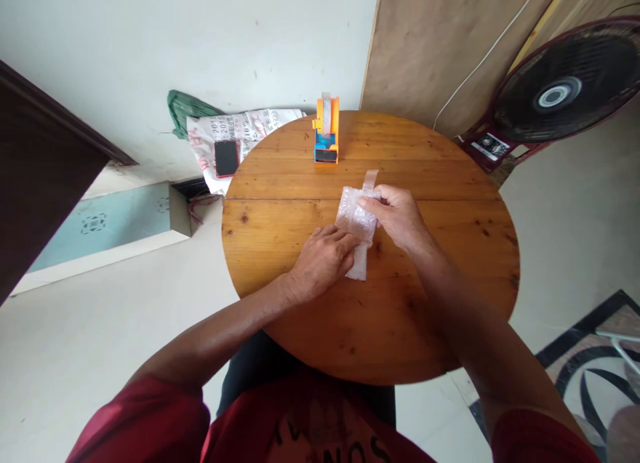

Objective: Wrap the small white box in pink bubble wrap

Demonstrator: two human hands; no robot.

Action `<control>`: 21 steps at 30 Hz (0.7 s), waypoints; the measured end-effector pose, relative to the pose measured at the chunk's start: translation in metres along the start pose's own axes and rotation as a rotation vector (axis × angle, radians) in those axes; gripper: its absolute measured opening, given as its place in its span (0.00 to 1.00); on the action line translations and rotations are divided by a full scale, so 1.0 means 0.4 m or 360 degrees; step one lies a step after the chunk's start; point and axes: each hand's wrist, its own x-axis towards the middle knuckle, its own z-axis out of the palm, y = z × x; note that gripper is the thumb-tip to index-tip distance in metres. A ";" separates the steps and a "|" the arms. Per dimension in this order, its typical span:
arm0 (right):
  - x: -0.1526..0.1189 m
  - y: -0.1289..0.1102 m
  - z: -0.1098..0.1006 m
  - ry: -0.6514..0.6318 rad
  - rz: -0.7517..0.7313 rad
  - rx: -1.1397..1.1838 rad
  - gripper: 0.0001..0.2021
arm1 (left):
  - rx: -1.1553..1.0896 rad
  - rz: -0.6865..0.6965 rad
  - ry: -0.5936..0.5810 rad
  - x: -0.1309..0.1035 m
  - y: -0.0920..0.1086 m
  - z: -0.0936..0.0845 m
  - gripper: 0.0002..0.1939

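Observation:
A small bundle of clear bubble wrap (356, 213) lies near the middle of the round wooden table (390, 330). My right hand (400, 213) pinches its upper right edge between thumb and fingers. A strip of clear tape (370, 179) sticks out above the bundle, beside those fingers. My left hand (325, 256) rests on the lower left part, fingers pressed together against the wrap. Below the left fingertips a narrower flap of the wrap points toward me. What the wrap contains, if anything, cannot be made out.
An orange and blue tape dispenser (327, 133) stands at the table's back edge. Behind the table's left side, a dark phone-like object (227, 158) lies on a printed white sack (265, 124), near a green bag (187, 110). A fan (560, 93) stands at the right.

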 end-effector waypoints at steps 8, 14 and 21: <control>-0.009 -0.047 0.010 -0.0058 -0.0178 -0.0311 0.13 | 0.0121 -0.0129 0.0164 -0.010 0.017 0.005 0.11; 0.040 -0.010 0.024 -0.0040 -0.0041 -0.0207 0.13 | 0.0180 -0.0194 0.0175 -0.011 0.026 0.002 0.10; 0.010 -0.020 0.030 -0.0071 -0.0093 0.0034 0.14 | 0.0031 -0.0198 0.0238 -0.014 0.014 0.011 0.10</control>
